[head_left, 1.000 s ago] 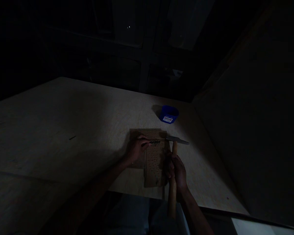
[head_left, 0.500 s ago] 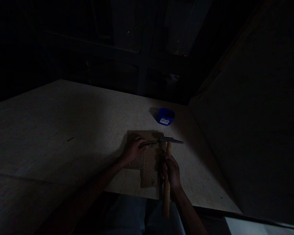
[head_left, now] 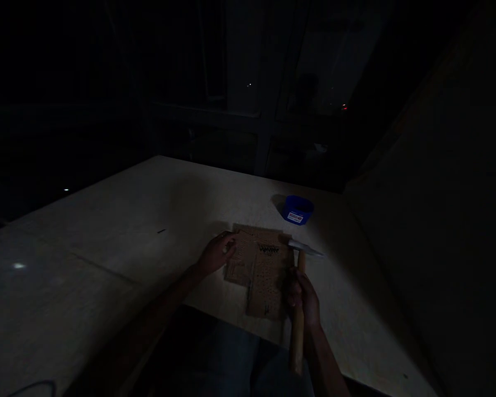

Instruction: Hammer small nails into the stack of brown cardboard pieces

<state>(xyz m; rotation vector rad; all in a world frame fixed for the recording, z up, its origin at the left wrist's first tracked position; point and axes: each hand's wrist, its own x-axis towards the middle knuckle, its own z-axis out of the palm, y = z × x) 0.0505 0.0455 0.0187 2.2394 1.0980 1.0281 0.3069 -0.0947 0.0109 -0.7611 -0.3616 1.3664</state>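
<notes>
My right hand (head_left: 306, 298) is wrapped around the wooden handle of a hammer (head_left: 300, 314). Its metal head (head_left: 306, 248) is uppermost, just past the right edge of a brown cardboard piece (head_left: 270, 281). Across the cardboard's upper part runs a row of dark, slanting, nail-like shapes (head_left: 268, 249); the dim light hides their exact kind. Small holes or dots cover the surface below them. At the cardboard's left edge is my left hand (head_left: 218, 253), fingers loosely bent and the thumb apart, with nothing visible in it.
A blue plastic tub (head_left: 298, 209) with a white label stands behind the cardboard on the pale table (head_left: 215, 193). One thin dark piece (head_left: 161, 231) lies to the left. A dark wall (head_left: 434, 248) rises along the right side. The table's front edge runs by my legs.
My left hand has moved left, off the row of dark shapes to the cardboard's edge. My right hand keeps the hammer beside the cardboard. The whole view has swung left.
</notes>
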